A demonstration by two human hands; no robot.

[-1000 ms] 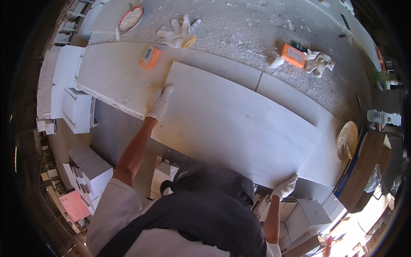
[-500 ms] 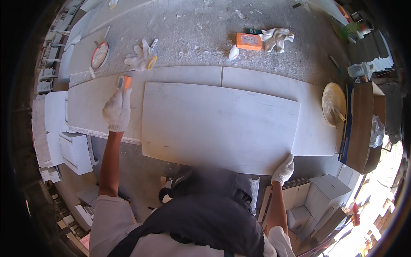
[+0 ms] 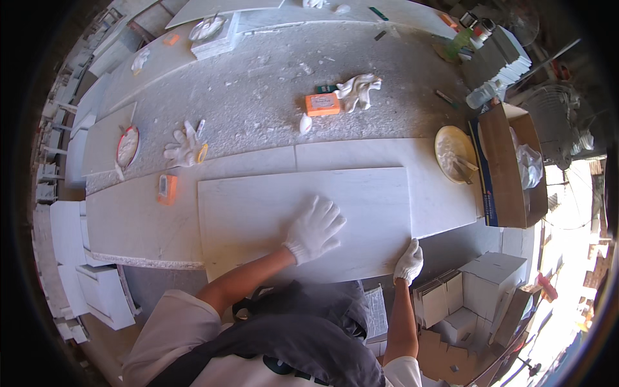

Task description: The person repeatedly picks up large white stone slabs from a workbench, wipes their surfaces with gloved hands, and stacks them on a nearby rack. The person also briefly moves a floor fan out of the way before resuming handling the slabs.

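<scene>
A pale, marble-like stone slab (image 3: 258, 203) lies in front of me on longer pale slabs (image 3: 122, 219). My left hand (image 3: 316, 230), in a white knit glove, rests on its upper face with the fingers spread. At the slab's near right corner, my gloved right hand (image 3: 409, 261) is closed around the edge. An orange hand sanding pad (image 3: 167, 190) sits on the slab beneath, left of the top one. Past it lies a loose white glove (image 3: 184, 148) beside a yellow ring-shaped object (image 3: 202, 153).
A yellow bowl of white paste (image 3: 445, 143) with a tool in it stands at the right, beside an open cardboard box (image 3: 509, 161). Farther back are another orange pad (image 3: 322, 104) and crumpled gloves (image 3: 358, 91). A red-rimmed dish (image 3: 127, 148) is at the left.
My left hand has let go of the orange sanding pad at the left and moved right onto the slab, fingers spread. My right hand keeps hold of the corner. The view has shifted.
</scene>
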